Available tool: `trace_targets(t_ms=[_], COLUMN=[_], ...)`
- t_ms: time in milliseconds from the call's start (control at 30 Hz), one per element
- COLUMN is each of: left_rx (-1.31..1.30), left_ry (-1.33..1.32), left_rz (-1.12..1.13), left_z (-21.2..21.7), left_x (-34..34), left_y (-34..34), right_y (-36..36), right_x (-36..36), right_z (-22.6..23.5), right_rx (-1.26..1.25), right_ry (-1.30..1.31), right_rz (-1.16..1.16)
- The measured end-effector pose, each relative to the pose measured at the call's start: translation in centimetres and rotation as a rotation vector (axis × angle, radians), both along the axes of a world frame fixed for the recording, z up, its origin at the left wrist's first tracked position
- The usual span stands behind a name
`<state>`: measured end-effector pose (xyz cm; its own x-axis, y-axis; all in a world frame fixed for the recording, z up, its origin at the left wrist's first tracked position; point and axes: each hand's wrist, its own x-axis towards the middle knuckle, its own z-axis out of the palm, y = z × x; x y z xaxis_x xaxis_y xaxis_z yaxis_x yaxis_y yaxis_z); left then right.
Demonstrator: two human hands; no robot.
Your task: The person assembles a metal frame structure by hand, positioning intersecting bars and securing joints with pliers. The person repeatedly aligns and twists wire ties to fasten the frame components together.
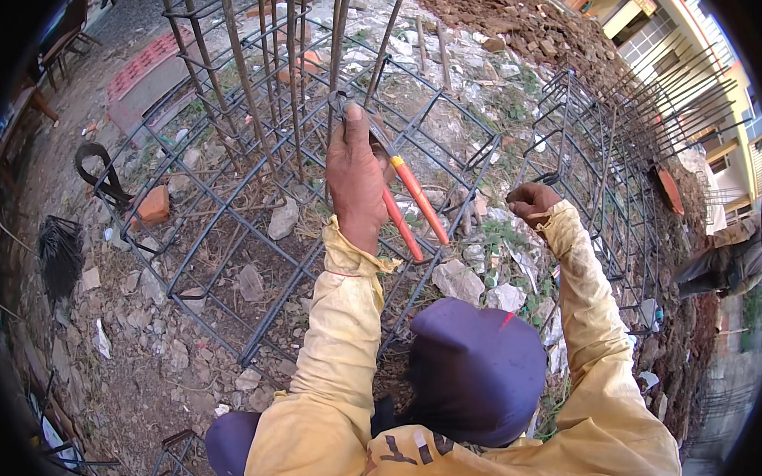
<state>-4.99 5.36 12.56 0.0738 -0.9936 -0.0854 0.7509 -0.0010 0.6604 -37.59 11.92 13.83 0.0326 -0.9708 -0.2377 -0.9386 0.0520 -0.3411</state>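
My left hand (354, 175) is closed around pincers with orange-red handles (420, 200). Their metal head is at the thumb, close to the upright steel bars (294, 89), and the handles point down and to the right. Whether the jaws grip anything cannot be made out. My right hand (533, 204) is held to the right, apart from the pincers, with curled fingers; what they may hold is hidden. Below and around the left hand lies a grid of crossed steel bars (209, 328), with the upright bars rising from it.
Another rebar cage (602, 147) stands to the right, its long rods sticking out. Left are a brick piece (150, 205), a dark curved strip (99, 172) and a black wire bundle (59, 256). Broken stones (458, 282) litter the ground. At the right edge is another person (727, 267).
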Motion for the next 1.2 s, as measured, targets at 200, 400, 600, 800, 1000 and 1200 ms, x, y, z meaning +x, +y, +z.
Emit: trace_targets(t_ms=[200, 400, 600, 800, 1000, 1200], left_rx=[-0.071, -0.038, 0.09, 0.083, 0.069, -0.046], left_ry=[-0.363, -0.04, 0.352, 0.503, 0.281, 0.037], left_rz=[0.109, -0.109, -0.261, -0.053, 0.148, 0.499], left_z=[-2.9, -0.1, -0.9, 0.3, -0.3, 2.5], left_x=[0.3, -0.5, 1.5, 1.4, 2.1, 3.8], left_y=[-0.6, 0.6, -0.4, -0.7, -0.4, -0.4], right_y=[0.5, 0.5, 0.1, -0.4, 2.7, 3.7], right_x=[11.5, 16.1, 15.4, 12.9, 11.8, 3.8], right_z=[7.9, 2.8, 3.1, 0.4, 0.6, -0.7], right_rx=[-0.7, 0.021, 0.284, 0.272, 0.305, 0.261], right_ry=[-0.547, -0.644, -1.181, -1.421, -1.194, -0.465], right_rz=[-0.134, 0.065, -0.035, -0.157, -0.216, -0.31])
